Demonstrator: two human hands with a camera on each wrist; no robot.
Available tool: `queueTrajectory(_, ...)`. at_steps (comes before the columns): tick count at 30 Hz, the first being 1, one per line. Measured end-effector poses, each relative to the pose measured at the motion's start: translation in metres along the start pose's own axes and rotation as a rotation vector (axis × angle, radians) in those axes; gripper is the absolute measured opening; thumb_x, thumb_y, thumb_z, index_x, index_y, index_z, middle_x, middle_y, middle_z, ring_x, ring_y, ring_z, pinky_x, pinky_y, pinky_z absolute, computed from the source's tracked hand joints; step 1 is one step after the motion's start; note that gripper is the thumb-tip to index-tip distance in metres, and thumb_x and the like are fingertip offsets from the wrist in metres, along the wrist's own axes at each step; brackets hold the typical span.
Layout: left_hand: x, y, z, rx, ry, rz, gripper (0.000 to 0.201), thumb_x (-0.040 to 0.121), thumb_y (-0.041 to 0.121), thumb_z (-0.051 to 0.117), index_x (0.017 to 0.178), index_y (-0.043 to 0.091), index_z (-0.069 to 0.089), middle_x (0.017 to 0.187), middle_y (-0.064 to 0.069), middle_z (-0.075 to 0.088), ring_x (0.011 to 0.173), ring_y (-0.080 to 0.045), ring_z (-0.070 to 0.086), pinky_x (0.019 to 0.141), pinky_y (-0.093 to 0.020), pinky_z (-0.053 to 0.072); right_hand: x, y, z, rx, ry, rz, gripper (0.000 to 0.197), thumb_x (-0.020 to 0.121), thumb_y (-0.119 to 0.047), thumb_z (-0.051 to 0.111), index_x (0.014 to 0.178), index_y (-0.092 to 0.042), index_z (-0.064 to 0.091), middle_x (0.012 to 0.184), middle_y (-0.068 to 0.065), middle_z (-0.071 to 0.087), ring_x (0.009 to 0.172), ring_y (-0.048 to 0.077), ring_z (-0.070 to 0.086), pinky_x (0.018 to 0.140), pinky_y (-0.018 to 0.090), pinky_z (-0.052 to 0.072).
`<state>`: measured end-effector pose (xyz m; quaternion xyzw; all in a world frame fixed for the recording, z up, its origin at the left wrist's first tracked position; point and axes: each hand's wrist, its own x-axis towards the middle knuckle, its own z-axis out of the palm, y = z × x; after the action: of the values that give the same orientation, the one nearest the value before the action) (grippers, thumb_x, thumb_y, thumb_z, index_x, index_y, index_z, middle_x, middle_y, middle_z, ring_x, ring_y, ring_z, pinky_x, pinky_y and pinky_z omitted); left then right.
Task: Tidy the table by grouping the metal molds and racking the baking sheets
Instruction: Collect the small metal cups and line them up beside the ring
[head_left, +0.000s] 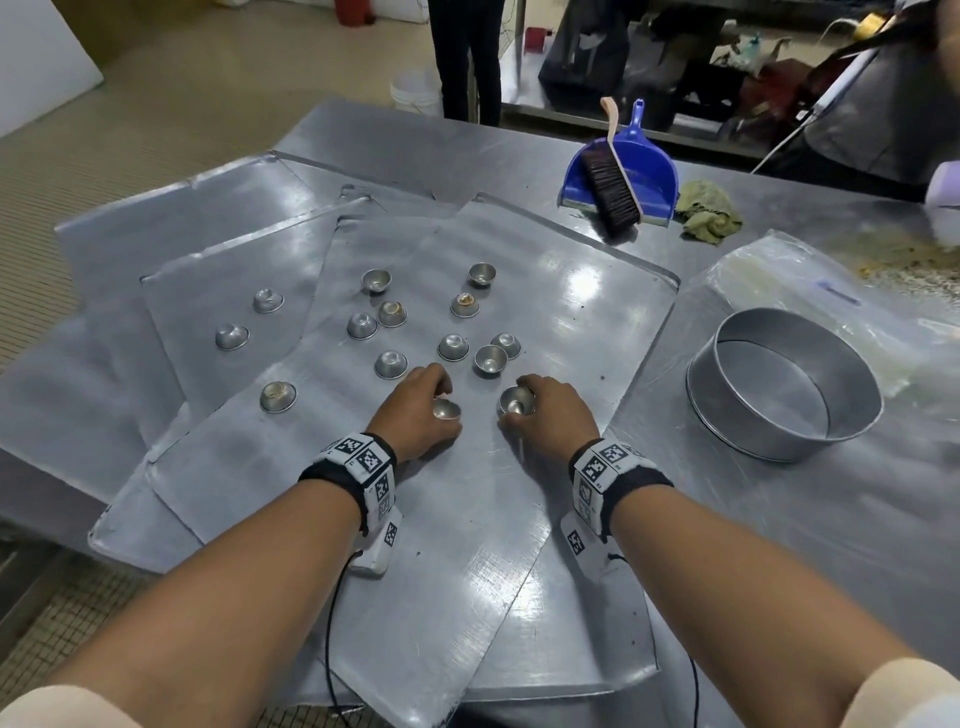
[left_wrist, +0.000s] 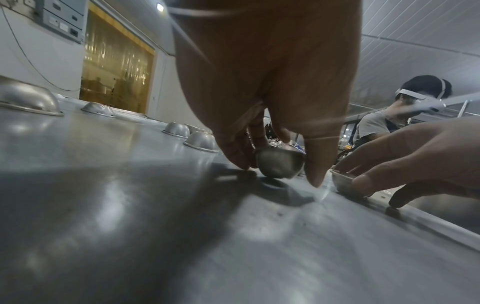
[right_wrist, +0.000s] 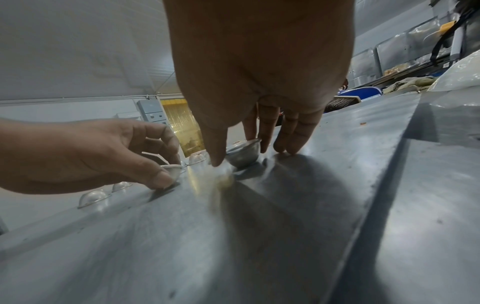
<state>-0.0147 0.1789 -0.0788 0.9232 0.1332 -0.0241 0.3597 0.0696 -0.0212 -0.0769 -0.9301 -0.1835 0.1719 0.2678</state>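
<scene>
**Q:** Where are the hands?

**A:** My left hand is pinching one small metal cup, thumb on one side and fingers on the other. In the left wrist view that cup sits tilted, its rounded base just at the top baking sheet. My right hand is closed round a second cup, thumb and fingers at its rim; it stands mouth up on the same sheet.

**Q:** And the rest of the cups?

**A:** Scattered over the overlapping sheets. Most lie just beyond my hands, some mouth up, some domed side up. Two lie well off to the left on another sheet, and one sits near my left hand.

**Q:** How do they handle?

**A:** My judgement: thin pressed metal, very light, stiff, smooth. They look ready to skate on the slick sheet, and the round bases should let them rock. The rolled rim is the place to pinch. Inverted ones give no lip on top, so I would take them by the flange at the sheet or slide them.

**Q:** The sheets?

**A:** Flat, broad, probably springy and sharp at the corners. I would take them by a long edge with both hands, once the cups are off.

**Q:** Anything else on the bench?

**A:** A round cake tin to my right, a blue dustpan with a brush, a rag.
</scene>
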Motion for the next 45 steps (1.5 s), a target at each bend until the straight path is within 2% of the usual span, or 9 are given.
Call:
queueTrajectory(5, -0.005, 0.000, -0.004, -0.007, -0.029, -0.030, 0.064, 0.066, 0.035, 0.091, 0.115, 0.024, 0.051, 0.117, 0.003, 0.051, 0.104, -0.015, 0.054, 0.088, -0.032, 0.049, -0.004, 0.000, 0.001, 0.005, 0.015, 0.000, 0.050, 0.080, -0.043, 0.070, 0.125, -0.026, 0.060, 0.116, 0.001, 0.066, 0.108, 0.025, 0.059, 0.090, 0.042, 0.054)
queueTrajectory(10, -0.007, 0.000, -0.006, 0.022, -0.039, -0.072, 0.079, 0.066, 0.037, 0.092, 0.132, 0.022, 0.050, 0.128, 0.000, 0.047, 0.111, -0.014, 0.052, 0.094, -0.030, 0.047, -0.008, -0.003, 0.003, -0.018, 0.027, 0.006, 0.026, 0.076, -0.045, 0.067, 0.097, -0.031, 0.061, 0.095, -0.006, 0.065, 0.095, 0.022, 0.060, 0.078, 0.040, 0.056)
queueTrajectory(13, -0.007, -0.004, -0.008, 0.048, -0.046, -0.089, 0.081, 0.069, 0.037, 0.090, 0.137, 0.018, 0.050, 0.135, -0.003, 0.048, 0.117, -0.018, 0.053, 0.097, -0.030, 0.045, -0.012, -0.005, 0.003, -0.009, 0.052, 0.010, 0.029, 0.077, -0.042, 0.067, 0.104, -0.030, 0.061, 0.098, -0.005, 0.066, 0.096, 0.023, 0.060, 0.081, 0.041, 0.056)
queueTrajectory(16, -0.007, -0.005, -0.008, 0.066, -0.045, -0.098, 0.080, 0.072, 0.037, 0.088, 0.139, 0.014, 0.051, 0.137, -0.006, 0.049, 0.120, -0.021, 0.054, 0.099, -0.030, 0.044, -0.015, -0.009, -0.001, -0.018, 0.012, 0.017, 0.049, 0.083, -0.037, 0.068, 0.129, -0.026, 0.059, 0.119, 0.003, 0.065, 0.115, 0.027, 0.056, 0.094, 0.042, 0.052)
queueTrajectory(18, -0.006, -0.006, -0.007, 0.072, -0.048, -0.100, 0.078, 0.073, 0.038, 0.087, 0.138, 0.012, 0.052, 0.135, -0.006, 0.049, 0.119, -0.022, 0.055, 0.098, -0.030, 0.043, -0.015, -0.009, 0.000, -0.021, 0.001, 0.031, 0.056, 0.085, -0.038, 0.067, 0.138, -0.025, 0.055, 0.125, 0.003, 0.063, 0.121, 0.026, 0.053, 0.098, 0.041, 0.050)
queueTrajectory(23, -0.005, -0.006, -0.008, 0.106, -0.073, -0.080, 0.063, 0.074, 0.042, 0.085, 0.125, 0.014, 0.060, 0.121, -0.005, 0.052, 0.108, -0.022, 0.057, 0.094, -0.033, 0.046, -0.018, -0.010, 0.003, -0.029, 0.017, 0.027, 0.035, 0.077, -0.044, 0.065, 0.110, -0.030, 0.063, 0.100, -0.005, 0.066, 0.100, 0.022, 0.060, 0.082, 0.038, 0.055)
queueTrajectory(29, -0.005, 0.000, -0.004, 0.105, -0.076, -0.008, 0.051, 0.077, 0.040, 0.083, 0.117, 0.013, 0.065, 0.112, -0.005, 0.054, 0.102, -0.021, 0.057, 0.087, -0.029, 0.044, -0.021, -0.007, 0.000, -0.031, 0.013, 0.046, 0.035, 0.079, -0.043, 0.065, 0.112, -0.030, 0.063, 0.103, -0.002, 0.066, 0.098, 0.021, 0.059, 0.085, 0.039, 0.055)
queueTrajectory(37, -0.001, 0.007, 0.001, 0.118, -0.104, 0.043, 0.049, 0.079, 0.042, 0.080, 0.118, 0.016, 0.066, 0.108, -0.003, 0.052, 0.100, -0.021, 0.057, 0.091, -0.033, 0.048, -0.019, 0.000, -0.005, -0.041, -0.005, 0.017, 0.032, 0.082, -0.041, 0.065, 0.110, -0.025, 0.062, 0.100, 0.001, 0.068, 0.094, 0.024, 0.062, 0.081, 0.038, 0.055)
queueTrajectory(45, 0.007, 0.041, 0.018, 0.159, -0.145, 0.151, 0.046, 0.083, 0.043, 0.077, 0.118, 0.016, 0.064, 0.106, 0.000, 0.048, 0.096, -0.018, 0.052, 0.082, -0.029, 0.040, -0.033, 0.032, -0.032, -0.032, 0.063, 0.043, 0.035, 0.085, -0.040, 0.069, 0.112, -0.019, 0.062, 0.104, 0.002, 0.068, 0.097, 0.025, 0.062, 0.078, 0.036, 0.051)
